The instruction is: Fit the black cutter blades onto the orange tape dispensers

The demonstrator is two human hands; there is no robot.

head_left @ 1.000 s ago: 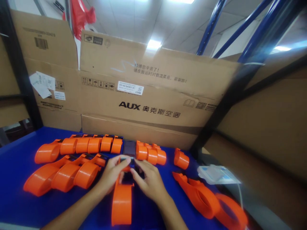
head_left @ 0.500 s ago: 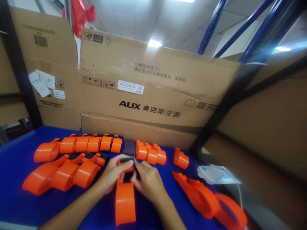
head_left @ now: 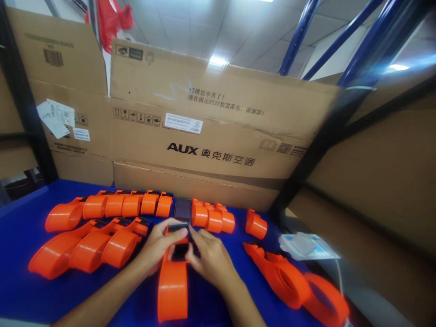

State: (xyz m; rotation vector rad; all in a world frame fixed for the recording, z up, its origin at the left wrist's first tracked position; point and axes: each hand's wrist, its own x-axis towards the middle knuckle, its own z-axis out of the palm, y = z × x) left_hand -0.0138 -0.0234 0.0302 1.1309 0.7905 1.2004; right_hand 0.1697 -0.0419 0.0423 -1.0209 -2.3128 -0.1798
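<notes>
Orange units racked at L on blue mat. L hand pinches dark insert at far end of orange shell, which lies mid-mat. R hand grips same end. Best bet: keep insert square, press evenly w/ both hands.

bright | ceiling light glare | soft blur | edges warped

"AUX 奥克斯空调" is printed in black on the front carton. Above it, a line of smaller Chinese characters is printed. A white label bears "25"; its smaller print cannot be read.
</notes>
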